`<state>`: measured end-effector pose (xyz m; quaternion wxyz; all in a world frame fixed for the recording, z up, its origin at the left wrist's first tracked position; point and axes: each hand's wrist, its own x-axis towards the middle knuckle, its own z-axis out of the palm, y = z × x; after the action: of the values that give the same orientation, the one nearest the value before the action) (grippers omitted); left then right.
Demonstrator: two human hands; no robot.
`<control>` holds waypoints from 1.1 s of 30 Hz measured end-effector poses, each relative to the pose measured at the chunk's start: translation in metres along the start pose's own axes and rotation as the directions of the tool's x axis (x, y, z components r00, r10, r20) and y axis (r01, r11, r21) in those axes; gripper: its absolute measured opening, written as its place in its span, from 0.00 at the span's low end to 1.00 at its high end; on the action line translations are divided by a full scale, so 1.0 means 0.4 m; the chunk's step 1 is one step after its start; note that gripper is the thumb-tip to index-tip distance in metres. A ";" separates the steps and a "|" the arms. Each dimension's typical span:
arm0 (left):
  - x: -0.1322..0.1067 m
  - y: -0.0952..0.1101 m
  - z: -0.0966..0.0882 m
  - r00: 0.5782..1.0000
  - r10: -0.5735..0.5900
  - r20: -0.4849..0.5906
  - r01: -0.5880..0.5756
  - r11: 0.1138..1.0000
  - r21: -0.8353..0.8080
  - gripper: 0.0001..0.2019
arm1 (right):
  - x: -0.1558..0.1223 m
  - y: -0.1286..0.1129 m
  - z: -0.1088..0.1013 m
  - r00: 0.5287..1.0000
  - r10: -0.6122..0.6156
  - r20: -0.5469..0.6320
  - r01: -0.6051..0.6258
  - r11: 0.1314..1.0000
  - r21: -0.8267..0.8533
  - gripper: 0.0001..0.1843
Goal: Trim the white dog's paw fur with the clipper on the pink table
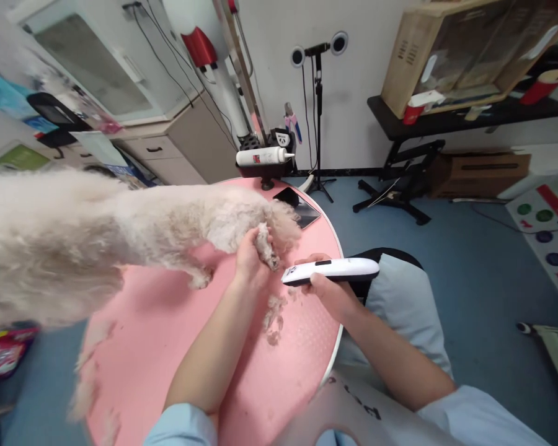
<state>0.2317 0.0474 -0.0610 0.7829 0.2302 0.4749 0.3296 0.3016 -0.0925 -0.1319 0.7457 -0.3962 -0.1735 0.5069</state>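
Observation:
A white, fluffy dog stands on a round pink grooming table, its body reaching in from the left. My left hand is closed around one of its paws, raised off the table. In my right hand is a white and black hair clipper, its blade end pointing left and a short gap away from the paw. Clumps of cut fur lie on the table below my hands. Another paw rests on the pink surface further left.
On the table's far edge, a holder carries a white squeeze bottle and nail clippers. A dark flat phone-like object lies beside the dog. Behind stand a black light stand and a black desk with a wooden box.

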 end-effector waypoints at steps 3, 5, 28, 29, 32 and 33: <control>0.013 -0.013 0.000 0.999 0.031 -0.012 -0.031 0.999 -0.024 0.10 | 0.005 0.001 -0.015 0.995 -0.026 -0.092 0.022 0.999 -0.038 0.20; 0.019 -0.018 -0.001 0.999 0.055 0.001 -0.054 0.995 -0.089 0.13 | 0.016 0.002 -0.017 0.989 -0.036 -0.144 0.032 0.999 -0.027 0.20; -0.009 0.000 -0.024 0.993 -0.001 0.121 0.047 0.923 -0.381 0.11 | 0.055 -0.013 0.004 0.993 -0.114 0.026 0.114 0.993 0.027 0.18; -0.009 0.000 -0.024 0.992 -0.002 0.126 0.051 0.921 -0.387 0.10 | 0.056 -0.014 0.004 0.992 -0.123 0.010 0.122 0.991 0.048 0.18; -0.007 -0.003 -0.028 0.988 0.006 0.154 0.054 0.922 -0.384 0.09 | 0.059 -0.017 0.006 0.991 -0.131 -0.004 0.131 0.989 0.061 0.18; -0.006 -0.004 -0.029 0.986 0.009 0.165 0.055 0.924 -0.380 0.09 | 0.061 -0.018 0.008 0.993 -0.120 0.018 0.118 0.991 0.057 0.19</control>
<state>0.2208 0.0450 -0.0658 0.8529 0.0937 0.3381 0.3867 0.3145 -0.0707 -0.1278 0.7834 -0.3588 -0.1905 0.4703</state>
